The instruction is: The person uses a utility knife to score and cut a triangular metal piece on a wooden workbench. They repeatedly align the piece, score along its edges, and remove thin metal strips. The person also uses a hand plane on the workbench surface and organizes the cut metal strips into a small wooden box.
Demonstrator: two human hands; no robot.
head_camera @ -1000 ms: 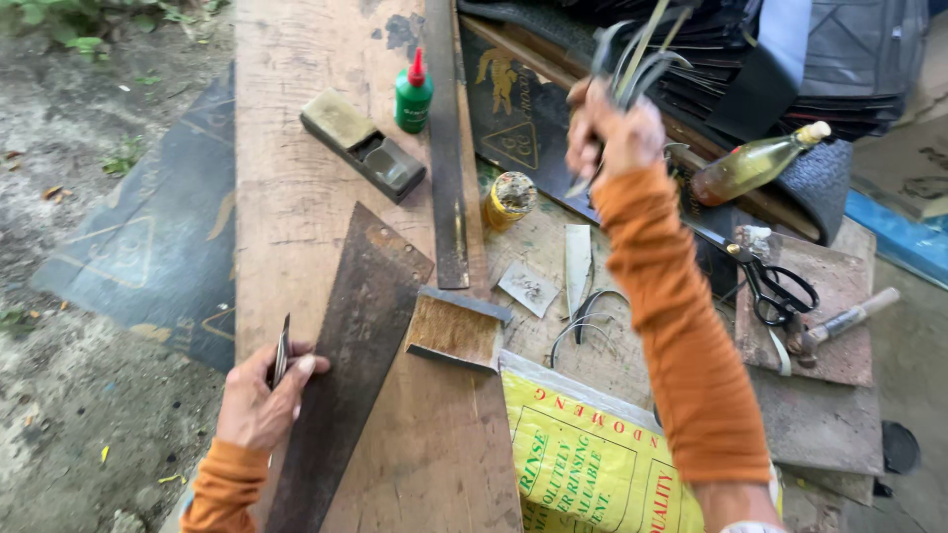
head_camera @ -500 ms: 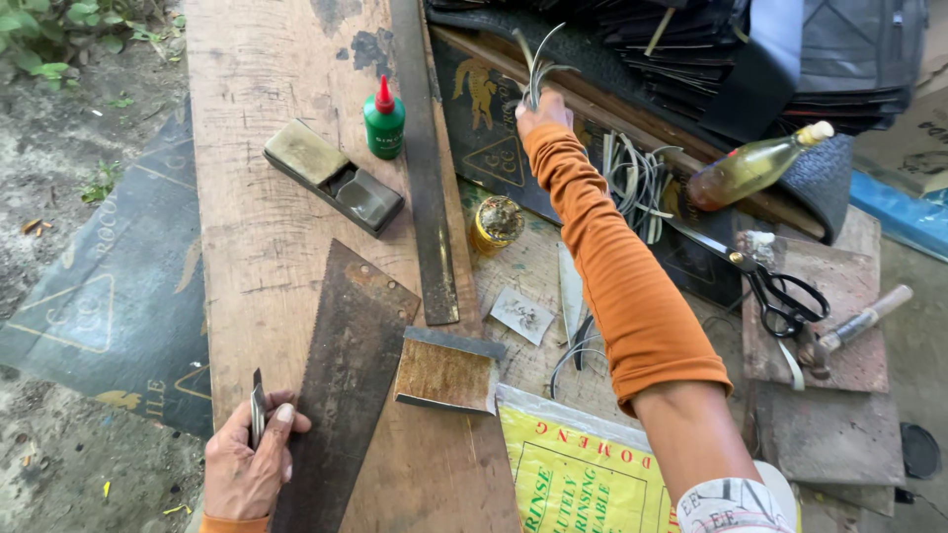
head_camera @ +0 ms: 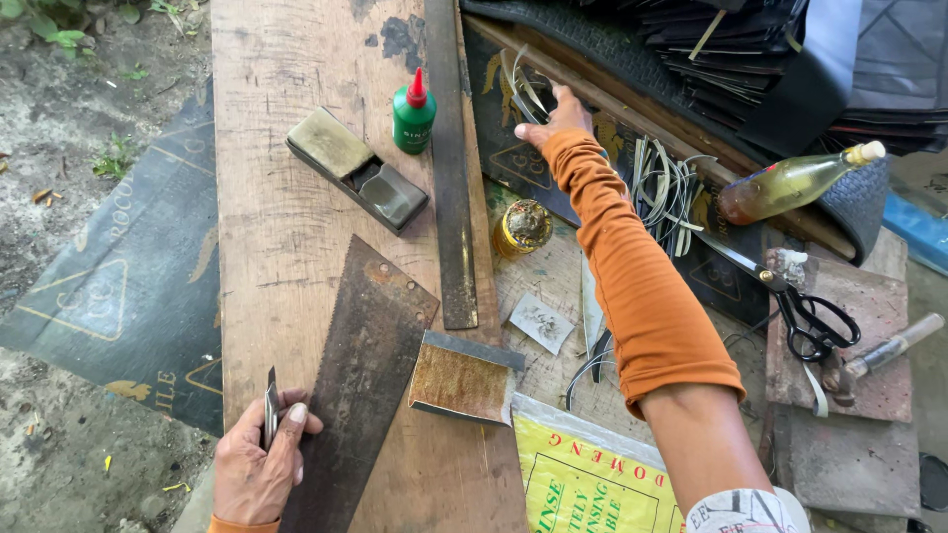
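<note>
A: Pale strips (head_camera: 520,87) at far end of counter (head_camera: 286,257), in right hand (head_camera: 560,111); fingers curled round them, by the look of it.
B: Left hand (head_camera: 255,472)?
A: At near edge, fingers narrow, pinching small blade (head_camera: 270,410), just beside rusty saw (head_camera: 360,380).
B: Best way with the strips?
A: Probably: grip low, all ends together, then lift straight up, clear of long file (head_camera: 449,168) and green bottle (head_camera: 413,116).
B: Risks?
A: Likely snagging on loose bundle (head_camera: 667,188) near oil bottle (head_camera: 790,183), or sleeve knocking tin (head_camera: 523,227).
B: And the blade?
A: Point down, flat to the wood, well away from the reaching arm.
</note>
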